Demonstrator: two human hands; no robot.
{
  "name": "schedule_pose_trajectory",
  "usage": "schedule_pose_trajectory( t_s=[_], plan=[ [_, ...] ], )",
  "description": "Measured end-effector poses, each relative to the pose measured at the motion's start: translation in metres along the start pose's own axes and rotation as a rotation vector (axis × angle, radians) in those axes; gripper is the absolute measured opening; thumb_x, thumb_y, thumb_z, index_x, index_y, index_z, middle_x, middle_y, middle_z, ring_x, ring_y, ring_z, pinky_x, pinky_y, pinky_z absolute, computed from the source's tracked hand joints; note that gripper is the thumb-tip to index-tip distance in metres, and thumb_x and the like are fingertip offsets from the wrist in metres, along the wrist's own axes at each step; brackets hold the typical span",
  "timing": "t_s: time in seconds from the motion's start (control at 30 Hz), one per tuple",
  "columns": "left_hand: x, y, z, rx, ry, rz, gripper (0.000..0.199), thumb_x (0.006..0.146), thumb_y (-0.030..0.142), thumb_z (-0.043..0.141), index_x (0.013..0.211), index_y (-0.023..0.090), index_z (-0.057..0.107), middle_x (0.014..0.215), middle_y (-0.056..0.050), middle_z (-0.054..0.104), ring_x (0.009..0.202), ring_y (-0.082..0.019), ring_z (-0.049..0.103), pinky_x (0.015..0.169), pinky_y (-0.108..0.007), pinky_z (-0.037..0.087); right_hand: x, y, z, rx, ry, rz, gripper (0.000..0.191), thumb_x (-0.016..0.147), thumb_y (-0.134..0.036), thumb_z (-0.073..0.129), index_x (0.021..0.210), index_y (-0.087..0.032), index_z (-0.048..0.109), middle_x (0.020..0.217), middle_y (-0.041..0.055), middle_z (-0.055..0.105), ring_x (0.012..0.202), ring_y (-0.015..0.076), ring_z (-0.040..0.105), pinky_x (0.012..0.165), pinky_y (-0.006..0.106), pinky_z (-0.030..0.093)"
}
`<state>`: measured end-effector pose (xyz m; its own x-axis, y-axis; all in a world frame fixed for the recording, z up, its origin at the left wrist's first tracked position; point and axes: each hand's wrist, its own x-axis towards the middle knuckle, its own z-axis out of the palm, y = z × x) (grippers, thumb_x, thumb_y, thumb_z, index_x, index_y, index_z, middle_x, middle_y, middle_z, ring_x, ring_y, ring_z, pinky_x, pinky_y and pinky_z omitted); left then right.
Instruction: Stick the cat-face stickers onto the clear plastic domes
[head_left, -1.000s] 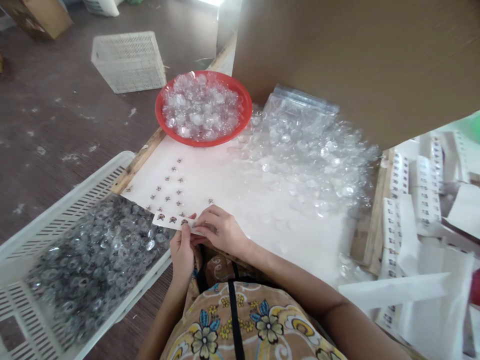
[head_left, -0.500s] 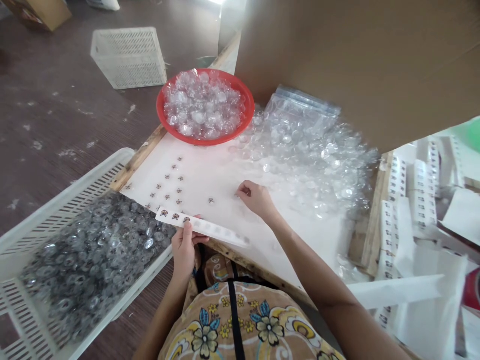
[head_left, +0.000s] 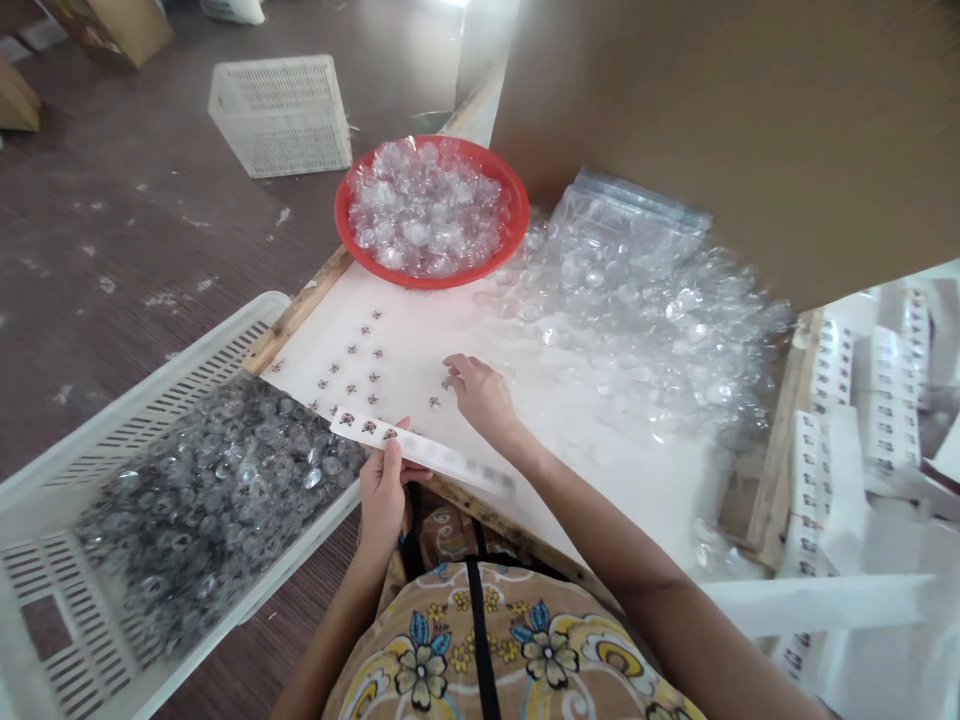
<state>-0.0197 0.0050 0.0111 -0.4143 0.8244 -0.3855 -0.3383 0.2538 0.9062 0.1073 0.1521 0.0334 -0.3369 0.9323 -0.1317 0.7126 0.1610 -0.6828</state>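
Observation:
My left hand (head_left: 385, 482) pinches a long white sticker strip (head_left: 420, 449) between thumb and fingers at the near edge of the white board (head_left: 405, 340). A few dark animal-face stickers (head_left: 368, 427) show at the strip's left end; its right part looks blank and blurred. Above the board, my right hand (head_left: 480, 395) has its fingers loosely stretched to the left, holding nothing I can see. Close to its fingertips lies a single small animal-face piece (head_left: 435, 403). Several similar pieces (head_left: 352, 350) lie spaced out on the board's left side.
A red basin (head_left: 517, 235) full of clear round pieces stands at the back. Loose clear discs (head_left: 675, 330) and a plastic bag (head_left: 630, 215) spread to the right. At left is a white crate (head_left: 255, 330) of dark, shiny pieces. More sticker strips (head_left: 806, 480) lie at far right.
My right hand has moved left across the board, and its pinched fingers have loosened and extended. My left hand keeps the strip. The whole view has shifted slightly.

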Motion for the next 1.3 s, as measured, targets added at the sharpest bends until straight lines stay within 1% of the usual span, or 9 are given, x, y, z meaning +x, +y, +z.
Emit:
schedule_pose_trajectory(
  t_s=[0.13, 0.23, 0.33, 0.53, 0.67, 0.8, 0.9, 1.13, 1.3],
  plan=[
    [-0.001, 0.006, 0.001, 0.129, 0.002, 0.012, 0.056, 0.084, 0.068, 0.063, 0.099, 0.014, 0.071, 0.072, -0.005, 0.072, 0.056, -0.02, 0.07, 0.053, -0.032, 0.06, -0.022, -0.023, 0.005, 0.285, -0.197, -0.137, 0.013, 0.089, -0.016, 0.066, 0.1, -0.02, 0.069, 0.096, 0.0033, 0.071, 0.081, 0.0141, 0.065, 0.076, 0.025, 0.048],
    [0.001, 0.012, 0.0, 0.203, -0.092, 0.026, 0.05, 0.081, 0.064, 0.069, 0.093, 0.016, 0.068, 0.077, -0.005, 0.073, 0.059, -0.021, 0.071, 0.057, -0.033, 0.06, -0.033, -0.033, 0.008, 0.337, -0.262, -0.163, 0.012, 0.082, -0.01, 0.072, 0.09, -0.019, 0.07, 0.086, 0.0006, 0.067, 0.074, 0.0116, 0.061, 0.072, 0.023, 0.047],
    [0.004, 0.016, -0.001, 0.242, -0.184, 0.07, 0.044, 0.079, 0.052, 0.076, 0.103, 0.017, 0.067, 0.085, -0.005, 0.074, 0.07, -0.021, 0.072, 0.065, -0.033, 0.06, -0.04, -0.037, 0.013, 0.323, -0.196, -0.181, 0.012, 0.082, -0.008, 0.071, 0.086, -0.019, 0.069, 0.085, 0.0005, 0.064, 0.074, 0.0117, 0.059, 0.073, 0.024, 0.046],
    [0.007, 0.014, -0.001, 0.26, -0.142, 0.094, 0.034, 0.076, 0.043, 0.079, 0.094, 0.016, 0.068, 0.08, -0.003, 0.072, 0.073, -0.02, 0.069, 0.066, -0.03, 0.058, -0.05, -0.034, 0.014, 0.42, -0.007, -0.317, 0.01, 0.086, -0.013, 0.064, 0.08, -0.02, 0.068, 0.086, 0.0033, 0.064, 0.083, 0.0152, 0.061, 0.077, 0.027, 0.048],
    [0.008, 0.013, 0.001, 0.141, -0.152, -0.025, 0.04, 0.073, 0.046, 0.081, 0.096, 0.016, 0.069, 0.086, -0.005, 0.074, 0.076, -0.022, 0.07, 0.066, -0.033, 0.061, -0.04, 0.008, -0.02, 0.541, 0.125, -0.085, 0.01, 0.084, -0.028, 0.066, 0.079, -0.02, 0.066, 0.08, 0.0018, 0.065, 0.072, 0.0141, 0.06, 0.066, 0.026, 0.047],
    [0.008, 0.015, 0.002, 0.135, -0.138, -0.057, 0.044, 0.07, 0.046, 0.083, 0.099, 0.015, 0.069, 0.083, -0.004, 0.073, 0.071, -0.019, 0.068, 0.06, -0.03, 0.061, -0.035, 0.064, -0.061, 0.302, 0.12, 0.167, 0.011, 0.078, -0.031, 0.067, 0.076, -0.021, 0.063, 0.068, -0.0007, 0.064, 0.061, 0.0131, 0.054, 0.061, 0.027, 0.042],
    [0.008, 0.017, 0.002, 0.147, -0.14, -0.062, 0.045, 0.07, 0.046, 0.083, 0.1, 0.015, 0.07, 0.081, -0.003, 0.072, 0.07, -0.019, 0.068, 0.056, -0.029, 0.061, -0.038, 0.084, -0.071, 0.18, 0.071, 0.228, 0.009, 0.077, -0.03, 0.066, 0.074, -0.022, 0.064, 0.068, -0.0004, 0.065, 0.06, 0.0134, 0.053, 0.061, 0.027, 0.041],
    [0.006, 0.015, 0.001, 0.138, -0.137, -0.044, 0.044, 0.073, 0.045, 0.082, 0.103, 0.015, 0.07, 0.086, -0.004, 0.073, 0.075, -0.019, 0.069, 0.062, -0.03, 0.062, -0.037, 0.084, -0.055, 0.068, 0.055, 0.253, 0.005, 0.08, -0.024, 0.064, 0.075, -0.022, 0.063, 0.073, -0.0006, 0.067, 0.064, 0.0141, 0.057, 0.064, 0.026, 0.042],
    [0.007, 0.017, 0.003, 0.164, -0.151, -0.051, 0.041, 0.071, 0.047, 0.082, 0.094, 0.015, 0.07, 0.079, -0.003, 0.072, 0.071, -0.019, 0.067, 0.058, -0.029, 0.061, -0.026, 0.068, -0.035, -0.131, 0.039, 0.129, 0.007, 0.084, -0.017, 0.062, 0.081, -0.021, 0.067, 0.09, 0.0047, 0.069, 0.075, 0.0162, 0.061, 0.069, 0.026, 0.042]
  ],
)
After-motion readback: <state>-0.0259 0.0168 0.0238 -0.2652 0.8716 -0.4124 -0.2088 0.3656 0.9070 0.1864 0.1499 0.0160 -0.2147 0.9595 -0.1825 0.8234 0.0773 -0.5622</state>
